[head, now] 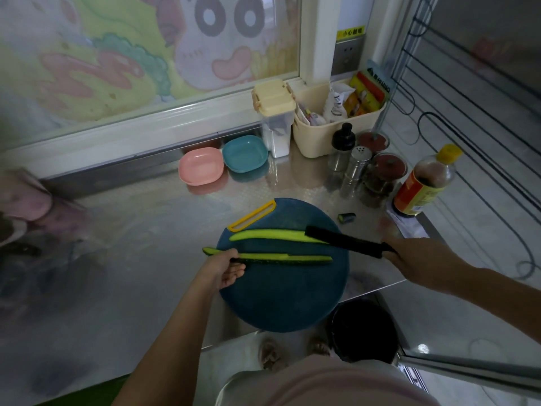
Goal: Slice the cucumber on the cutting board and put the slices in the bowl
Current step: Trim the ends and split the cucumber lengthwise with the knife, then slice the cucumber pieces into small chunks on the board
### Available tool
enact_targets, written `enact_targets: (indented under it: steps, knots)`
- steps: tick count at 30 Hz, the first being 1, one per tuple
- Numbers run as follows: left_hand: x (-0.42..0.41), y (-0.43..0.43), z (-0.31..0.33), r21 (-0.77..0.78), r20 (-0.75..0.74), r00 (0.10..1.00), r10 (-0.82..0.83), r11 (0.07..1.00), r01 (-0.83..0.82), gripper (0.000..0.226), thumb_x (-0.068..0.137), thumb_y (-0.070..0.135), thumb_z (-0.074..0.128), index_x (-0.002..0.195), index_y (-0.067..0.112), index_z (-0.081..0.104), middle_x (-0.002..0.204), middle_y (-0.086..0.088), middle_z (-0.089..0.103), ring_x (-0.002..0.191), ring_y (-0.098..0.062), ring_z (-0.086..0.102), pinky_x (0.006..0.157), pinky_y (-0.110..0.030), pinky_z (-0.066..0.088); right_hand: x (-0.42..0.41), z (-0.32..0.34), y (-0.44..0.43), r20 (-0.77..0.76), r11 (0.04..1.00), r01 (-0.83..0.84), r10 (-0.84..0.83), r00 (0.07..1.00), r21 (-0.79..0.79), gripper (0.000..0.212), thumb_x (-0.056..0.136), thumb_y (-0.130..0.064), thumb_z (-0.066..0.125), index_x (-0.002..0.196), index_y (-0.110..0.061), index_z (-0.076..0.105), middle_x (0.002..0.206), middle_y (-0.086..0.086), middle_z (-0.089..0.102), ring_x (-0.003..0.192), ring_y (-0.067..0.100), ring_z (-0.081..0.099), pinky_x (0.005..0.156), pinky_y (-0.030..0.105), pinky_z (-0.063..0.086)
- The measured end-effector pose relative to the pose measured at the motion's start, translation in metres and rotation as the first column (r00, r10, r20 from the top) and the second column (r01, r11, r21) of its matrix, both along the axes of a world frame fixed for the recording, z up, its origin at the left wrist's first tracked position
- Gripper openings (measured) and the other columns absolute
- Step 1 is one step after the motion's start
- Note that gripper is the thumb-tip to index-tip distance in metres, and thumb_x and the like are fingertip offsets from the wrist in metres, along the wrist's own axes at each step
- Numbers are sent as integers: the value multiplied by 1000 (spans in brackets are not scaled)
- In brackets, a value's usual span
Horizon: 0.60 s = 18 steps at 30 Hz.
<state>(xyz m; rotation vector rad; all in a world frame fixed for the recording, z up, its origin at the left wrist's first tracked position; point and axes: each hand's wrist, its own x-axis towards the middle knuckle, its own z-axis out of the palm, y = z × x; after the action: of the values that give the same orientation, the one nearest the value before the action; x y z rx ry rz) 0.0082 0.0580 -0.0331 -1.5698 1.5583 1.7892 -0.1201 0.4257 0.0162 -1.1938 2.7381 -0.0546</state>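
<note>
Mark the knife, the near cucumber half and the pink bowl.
knife [345,241]: head view, middle of the blade.
near cucumber half [287,257]: head view, its pale cut face.
pink bowl [200,165]: head view, bare inside.

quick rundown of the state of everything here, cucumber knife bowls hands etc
far cucumber half, lying flat on the cutting board, uncut crosswise
near cucumber half, on the board, left end gripped by left hand
knife, held in right hand, tip over the far half
pink bowl, empty
blue bowl, empty
cucumber end, cut off, lying on the counter
sauce bottle, upright, capped
</note>
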Motion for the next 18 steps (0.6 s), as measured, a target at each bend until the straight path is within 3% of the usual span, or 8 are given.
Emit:
enact_targets:
  steps: [3, 6, 12, 15, 18]
  knots:
    - [1, -10, 6, -11, 51, 997, -65, 998, 65, 23, 89, 20, 54, 72, 5, 56, 42, 0, 59, 33, -7, 55, 33, -11, 35, -3, 3, -25, 38, 979, 176, -173, 984, -101, 21, 93, -31, 50, 89, -13, 60, 74, -4, 53, 62, 10, 50, 52, 14, 31]
    - [4, -20, 11, -19, 112, 986, -123, 992, 126, 25, 90, 20, 53, 70, 5, 54, 40, 0, 57, 32, -8, 54, 33, -11, 32, -9, 2, -53, 158, 932, 311, -284, 946, -187, 15, 89, -20, 58, 76, -13, 56, 59, -7, 44, 52, 6, 40, 49, 15, 22]
    - [-1, -35, 24, -67, 219, 943, -251, 960, 271, 21, 89, 18, 51, 72, 5, 52, 40, 0, 56, 31, -8, 53, 33, -12, 33, -15, -14, -96, 318, 952, 285, -239, 917, -107, 19, 83, -25, 64, 78, -14, 49, 79, 8, 56, 75, 24, 57, 60, 30, 38]
    - [-10, -30, 22, -105, 244, 927, -285, 942, 318, 20, 90, 18, 48, 76, 4, 52, 39, -1, 57, 31, -10, 54, 34, -12, 34, -12, -21, -113, 381, 942, 313, -246, 891, -125, 35, 80, -25, 68, 67, -22, 36, 68, 1, 48, 71, 22, 54, 50, 26, 33]
    - [-16, -20, 14, -159, 226, 936, -271, 937, 310, 25, 93, 23, 48, 79, 3, 53, 47, -5, 61, 33, -12, 56, 35, -14, 37, -13, -27, -118, 430, 932, 342, -260, 865, -123, 33, 77, -24, 72, 72, -18, 40, 66, -6, 44, 65, 14, 48, 47, 21, 28]
